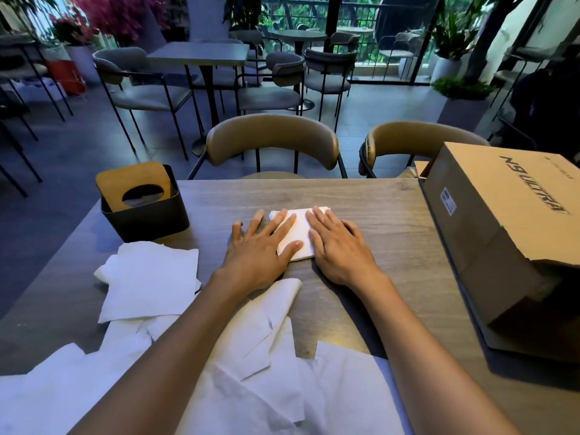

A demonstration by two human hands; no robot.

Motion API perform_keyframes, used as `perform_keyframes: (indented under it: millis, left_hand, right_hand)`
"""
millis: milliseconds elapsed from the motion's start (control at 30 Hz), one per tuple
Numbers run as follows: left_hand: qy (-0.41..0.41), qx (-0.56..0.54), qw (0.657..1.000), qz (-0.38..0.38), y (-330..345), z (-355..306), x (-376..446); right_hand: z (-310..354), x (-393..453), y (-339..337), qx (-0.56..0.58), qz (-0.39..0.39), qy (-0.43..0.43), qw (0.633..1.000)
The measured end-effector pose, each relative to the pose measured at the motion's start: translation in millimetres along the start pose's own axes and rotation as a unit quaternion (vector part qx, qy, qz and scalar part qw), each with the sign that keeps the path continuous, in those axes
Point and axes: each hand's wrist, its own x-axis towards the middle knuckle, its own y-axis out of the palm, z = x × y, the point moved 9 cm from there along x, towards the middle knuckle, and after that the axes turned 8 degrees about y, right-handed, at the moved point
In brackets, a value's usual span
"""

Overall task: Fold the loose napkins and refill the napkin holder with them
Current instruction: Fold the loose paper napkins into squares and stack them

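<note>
A small stack of folded white napkins (pixel 298 233) lies in the middle of the wooden table (pixel 392 215). My left hand (pixel 260 249) lies flat with straight fingers pressing on the stack's left part. My right hand (pixel 339 246) presses flat on its right edge. The napkin holder (pixel 144 211), a dark box with a tilted wooden lid that has a round hole, stands at the far left. Several loose unfolded napkins (pixel 150 277) are spread over the near left of the table, partly under my forearms.
A large cardboard box (pixel 508 227) lies on the table's right side. Two tan chairs (pixel 273 142) stand behind the far edge. Beyond them are more tables and chairs.
</note>
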Motion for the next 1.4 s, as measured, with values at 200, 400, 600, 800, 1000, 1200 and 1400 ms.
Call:
perform_keyframes:
  millis: [200,400,600,800,1000,1200,1400]
  left_hand:
    - [-0.012,0.008,1.000,-0.010,-0.3,3.2,0.8]
    - [0.004,-0.005,0.999,-0.042,0.7,6.1,1.0]
    - [0.001,-0.060,0.995,-0.084,-2.5,8.8,0.4]
    - [-0.056,-0.355,0.913,-0.191,-19.5,30.8,-10.1]
    - [-0.062,-0.290,0.925,-0.238,-34.5,32.6,-57.6]
    - [0.007,-0.212,0.971,-0.110,-31.6,-3.2,-104.3]
    - [-0.021,-0.425,0.901,-0.090,-50.0,-11.1,-127.8]
  right_hand:
    - [-2.9,0.1,6.1,-0.005,0.036,0.035,0.999]
    - [-3.5,0.4,6.1,0.006,0.028,0.036,0.999]
    - [-4.6,-2.3,-4.7,0.089,-0.030,0.026,0.995]
    - [-21.0,-11.1,-34.5,0.320,-0.141,0.073,0.934]
    - [23.7,-64.0,-48.2,0.282,-0.106,-0.035,0.953]
    - [61.0,-104.7,-32.0,0.238,-0.056,-0.091,0.965]
    - [57.2,-120.1,-92.1,0.384,-0.107,-0.065,0.915]
